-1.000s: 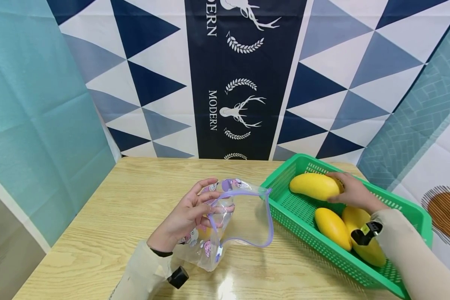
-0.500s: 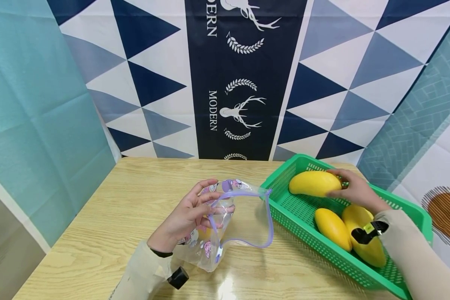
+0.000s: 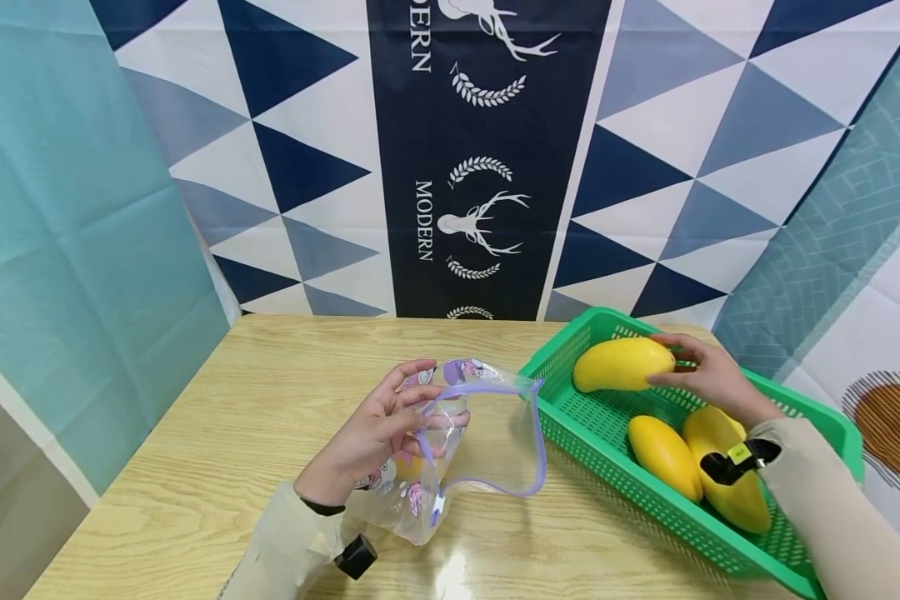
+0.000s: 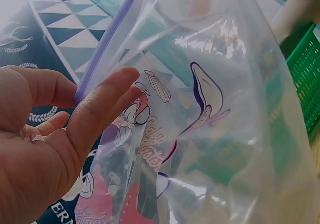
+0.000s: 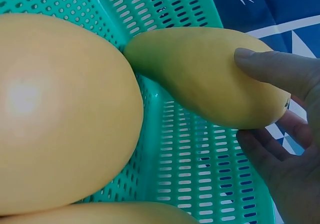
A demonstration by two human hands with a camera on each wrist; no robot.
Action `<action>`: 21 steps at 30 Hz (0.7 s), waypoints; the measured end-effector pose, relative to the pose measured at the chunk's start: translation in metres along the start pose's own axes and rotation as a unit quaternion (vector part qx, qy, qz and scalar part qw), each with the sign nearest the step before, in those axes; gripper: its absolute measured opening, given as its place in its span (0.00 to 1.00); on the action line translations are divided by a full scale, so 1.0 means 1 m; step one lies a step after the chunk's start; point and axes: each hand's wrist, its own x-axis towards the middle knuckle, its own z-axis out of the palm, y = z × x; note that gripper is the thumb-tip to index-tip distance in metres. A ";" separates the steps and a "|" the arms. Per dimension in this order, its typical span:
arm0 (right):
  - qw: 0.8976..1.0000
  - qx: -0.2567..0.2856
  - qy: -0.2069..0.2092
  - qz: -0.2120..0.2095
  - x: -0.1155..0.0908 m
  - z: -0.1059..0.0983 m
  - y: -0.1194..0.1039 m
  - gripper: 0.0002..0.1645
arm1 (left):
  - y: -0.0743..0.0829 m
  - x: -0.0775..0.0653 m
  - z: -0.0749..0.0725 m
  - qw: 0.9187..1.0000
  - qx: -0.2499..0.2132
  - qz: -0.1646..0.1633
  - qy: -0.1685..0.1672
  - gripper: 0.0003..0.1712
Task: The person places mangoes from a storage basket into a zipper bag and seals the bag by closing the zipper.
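Note:
My right hand (image 3: 708, 379) grips the blunt end of a yellow mango (image 3: 621, 364) inside the green basket (image 3: 596, 454). In the right wrist view the thumb lies on the near side of that mango (image 5: 205, 74) and the fingers are round its end. Two other mangoes, one plump (image 3: 666, 458) and one longer (image 3: 742, 492), lie side by side nearer the front. My left hand (image 3: 378, 433) pinches the rim of a clear zip bag (image 3: 487, 433) with purple edging. The bag's mouth gapes toward the basket. A yellow-orange patch shows through its printed side, partly hidden by the fingers.
The basket stands at the right on a wooden table (image 3: 225, 467), its long wall close to the bag's mouth. Patterned cloth (image 3: 307, 167) hangs behind the table's back edge. A teal cloth (image 3: 82, 233) hangs at the left.
The right hand has tilted the mango and drawn it slightly up and to the left within the basket. The left hand and the bag stay in place.

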 end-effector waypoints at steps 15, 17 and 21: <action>0.999 -0.018 0.024 -0.029 -0.002 0.005 -0.006 0.42 | -0.001 0.000 -0.001 1.000 0.008 -0.004 0.008 0.34; 0.998 -0.021 0.033 -0.041 -0.002 0.005 -0.007 0.41 | -0.001 0.000 -0.001 1.000 0.006 -0.004 0.008 0.34; 0.997 -0.015 0.054 -0.048 -0.003 0.003 -0.008 0.40 | -0.001 0.000 -0.001 1.000 0.007 -0.006 0.010 0.34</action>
